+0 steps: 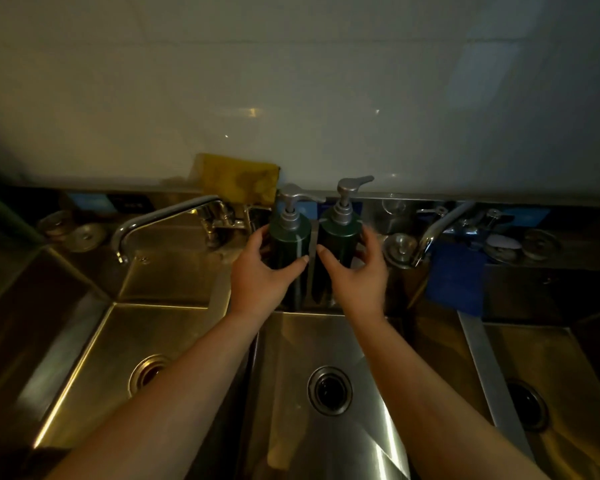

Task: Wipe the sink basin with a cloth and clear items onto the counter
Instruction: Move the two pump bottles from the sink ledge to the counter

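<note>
As each hand takes one pump bottle at the back of the sink, the cloth hangs unused.

Risk, as I judge it: the two bottles stand very close together, so lifting both at once could knock their tall silver pump heads together. A smooth body could also slip and drop into the stainless steel middle basin, and the curved chrome tap just to the left is near enough to clip. The left hand wraps the left dark green cylindrical bottle, thumb across its front, fingers round the far side. The right hand holds the right dark green cylindrical bottle the same way, mirrored. Both grips are closed about mid-body. Whether the bases have left the ledge is hidden. The mustard-yellow cloth is draped against the white wall, just left of the bottles.
</note>
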